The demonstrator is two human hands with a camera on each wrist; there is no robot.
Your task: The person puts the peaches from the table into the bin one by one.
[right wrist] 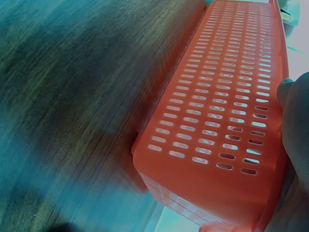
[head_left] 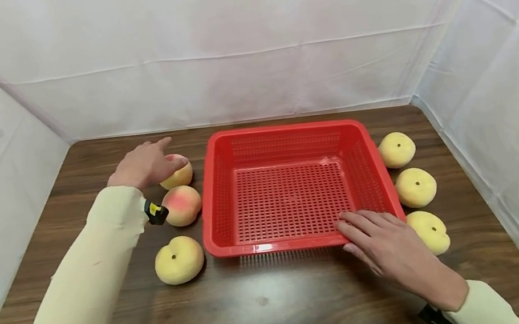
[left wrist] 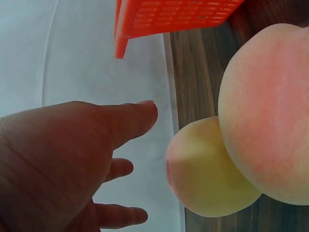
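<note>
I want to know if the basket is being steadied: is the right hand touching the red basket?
Touching. In the head view the right hand lies with its fingers over the near rim of the red basket; the right wrist view shows a fingertip against its wall.

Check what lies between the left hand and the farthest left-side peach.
Nothing: in the left wrist view bare white backdrop shows between the left hand and the pale yellow peach; the head view suggests near contact.

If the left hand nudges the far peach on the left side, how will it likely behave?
The far peach is round and sits free on the wood table, so it would probably roll. It touches the blushed peach, which may shift too. Its skin looks smooth, so the left hand, fingers spread over it, might slip.
</note>
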